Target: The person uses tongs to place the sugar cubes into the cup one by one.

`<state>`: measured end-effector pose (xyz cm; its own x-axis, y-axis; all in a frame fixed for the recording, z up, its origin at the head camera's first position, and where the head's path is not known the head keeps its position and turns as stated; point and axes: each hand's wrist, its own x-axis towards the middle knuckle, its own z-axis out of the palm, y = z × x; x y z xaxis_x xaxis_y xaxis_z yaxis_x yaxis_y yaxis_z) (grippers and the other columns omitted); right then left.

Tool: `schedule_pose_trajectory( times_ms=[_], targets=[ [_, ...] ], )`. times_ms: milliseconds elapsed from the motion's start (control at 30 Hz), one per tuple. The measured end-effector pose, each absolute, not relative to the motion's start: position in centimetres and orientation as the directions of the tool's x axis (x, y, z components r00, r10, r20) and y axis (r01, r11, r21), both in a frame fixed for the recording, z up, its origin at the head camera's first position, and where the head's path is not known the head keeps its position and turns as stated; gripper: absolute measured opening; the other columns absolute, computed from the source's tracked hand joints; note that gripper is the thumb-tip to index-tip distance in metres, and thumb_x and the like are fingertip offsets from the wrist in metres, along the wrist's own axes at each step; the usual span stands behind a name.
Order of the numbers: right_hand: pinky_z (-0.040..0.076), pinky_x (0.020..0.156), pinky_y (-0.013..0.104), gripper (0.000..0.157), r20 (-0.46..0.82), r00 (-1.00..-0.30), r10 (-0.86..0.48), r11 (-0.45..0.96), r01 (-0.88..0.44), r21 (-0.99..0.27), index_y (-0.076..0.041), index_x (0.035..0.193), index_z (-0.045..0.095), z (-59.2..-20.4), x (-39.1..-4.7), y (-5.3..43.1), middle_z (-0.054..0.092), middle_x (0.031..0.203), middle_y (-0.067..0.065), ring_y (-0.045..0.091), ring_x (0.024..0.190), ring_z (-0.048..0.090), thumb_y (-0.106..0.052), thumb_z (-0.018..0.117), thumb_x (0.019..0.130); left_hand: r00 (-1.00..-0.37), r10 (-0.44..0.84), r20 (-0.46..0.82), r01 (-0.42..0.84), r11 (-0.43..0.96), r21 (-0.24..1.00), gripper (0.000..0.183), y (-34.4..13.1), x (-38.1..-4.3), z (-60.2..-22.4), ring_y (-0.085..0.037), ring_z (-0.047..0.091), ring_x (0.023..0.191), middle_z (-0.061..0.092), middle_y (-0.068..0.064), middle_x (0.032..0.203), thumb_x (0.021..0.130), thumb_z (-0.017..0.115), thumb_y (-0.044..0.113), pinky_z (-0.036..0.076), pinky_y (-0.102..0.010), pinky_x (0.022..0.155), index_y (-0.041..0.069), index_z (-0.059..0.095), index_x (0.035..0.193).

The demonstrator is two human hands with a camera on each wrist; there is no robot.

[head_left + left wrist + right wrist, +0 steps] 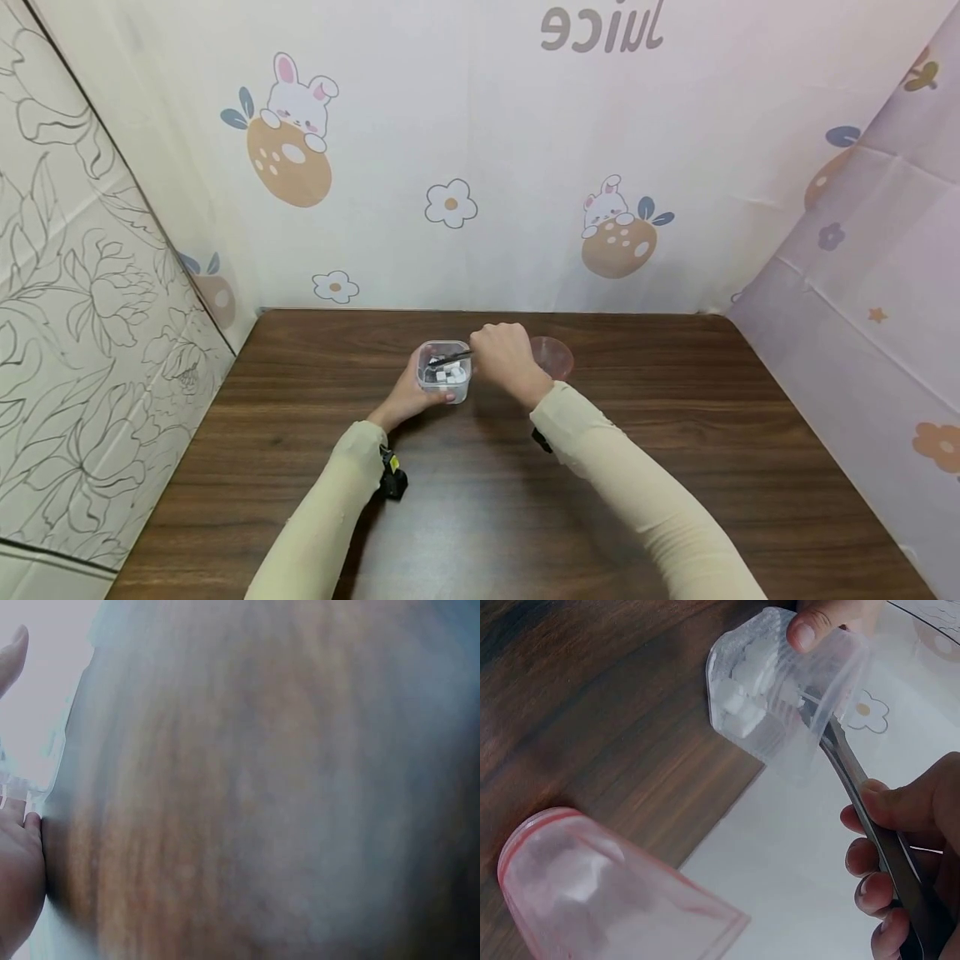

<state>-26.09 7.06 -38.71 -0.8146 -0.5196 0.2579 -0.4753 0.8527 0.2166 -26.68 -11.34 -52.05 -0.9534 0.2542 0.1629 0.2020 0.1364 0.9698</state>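
My left hand [407, 395] grips a clear plastic container [460, 388] around its side, thumb along the near wall. Several white cubes [742, 694] lie inside it. My right hand [504, 354] holds a pair of dark metal tongs [845, 761], with the thumb on one arm and the fingers curled around the other. The tips of the tongs reach into the container, close by the cubes. In the left wrist view only part of the left hand [19, 862] and a washed-out edge of the container show.
A see-through pinkish cup [540, 892] stands on the table just right of the right hand, a whitish patch showing through its wall. The brown wooden table [465, 517] ends at a patterned cloth wall [517, 267] behind the container.
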Motion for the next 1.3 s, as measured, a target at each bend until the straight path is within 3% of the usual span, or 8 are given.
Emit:
schedule_pose_trajectory(
  times_ms=[333,500,700,867,1100,1300],
  targets=[
    [0.039,0.038,0.033,0.022,0.267,-0.818,-0.510,0.860,-0.476,0.186,-0.017,0.058,0.062,-37.1,-25.2,9.0,0.050,0.050,-0.004,0.013,0.044,0.040,-0.020,0.077,0.073,-0.955,0.254,0.153,0.195,0.153,0.969,0.100,-11.3,-26.5,-51.8,-0.034,0.036,0.130,0.038,-0.023,0.143,0.067,0.083,-0.001,0.025,-0.046,0.109,0.003,0.022,0.147],
    [0.036,0.037,0.030,0.013,0.302,-0.804,-0.511,0.859,-0.481,0.174,-0.017,0.068,0.071,-36.1,-24.3,10.2,0.054,0.052,-0.004,0.011,0.042,0.038,-0.022,0.077,0.078,-0.954,0.266,0.142,0.181,0.129,0.975,0.102,-11.4,-26.2,-51.2,-0.037,0.038,0.128,0.039,-0.023,0.141,0.066,0.082,-0.003,0.026,-0.046,0.108,0.003,0.021,0.147],
    [0.029,0.035,0.027,0.006,0.326,-0.798,-0.507,0.862,-0.479,0.166,-0.017,0.076,0.075,-34.6,-23.3,12.1,0.055,0.052,-0.003,0.010,0.042,0.029,-0.019,0.073,0.081,-0.947,0.274,0.168,0.210,0.132,0.969,0.103,-11.6,-26.3,-51.7,-0.038,0.037,0.128,0.036,-0.024,0.143,0.068,0.084,0.006,0.024,-0.050,0.109,0.004,0.019,0.149],
    [0.036,0.036,0.033,0.006,0.331,-0.806,-0.491,0.871,-0.455,0.184,-0.018,0.077,0.075,-33.5,-22.7,13.7,0.057,0.055,-0.001,0.014,0.042,0.039,-0.021,0.072,0.081,-0.931,0.254,0.261,0.300,0.129,0.945,0.100,-11.6,-26.3,-52.4,-0.037,0.042,0.123,0.041,-0.024,0.138,0.067,0.085,0.014,0.030,-0.049,0.105,0.006,0.025,0.146],
    [0.038,0.038,0.037,0.015,0.344,-0.817,-0.462,0.887,-0.430,0.169,-0.018,0.065,0.067,-32.9,-22.2,15.8,0.051,0.052,-0.003,0.017,0.043,0.041,-0.016,0.070,0.079,-0.948,0.264,0.178,0.220,0.140,0.965,0.100,-11.3,-26.2,-51.4,-0.041,0.036,0.128,0.036,-0.027,0.142,0.067,0.082,-0.001,0.025,-0.052,0.108,0.000,0.021,0.146],
    [0.036,0.036,0.037,0.011,0.375,-0.813,-0.446,0.895,-0.415,0.163,-0.017,0.068,0.070,-32.6,-21.8,17.6,0.053,0.053,-0.001,0.018,0.042,0.040,-0.014,0.071,0.078,-0.943,0.293,0.158,0.198,0.113,0.974,0.097,-11.3,-24.9,-48.8,-0.047,0.033,0.128,0.032,-0.033,0.142,0.068,0.078,-0.008,0.023,-0.055,0.108,-0.009,0.018,0.145]
  ],
)
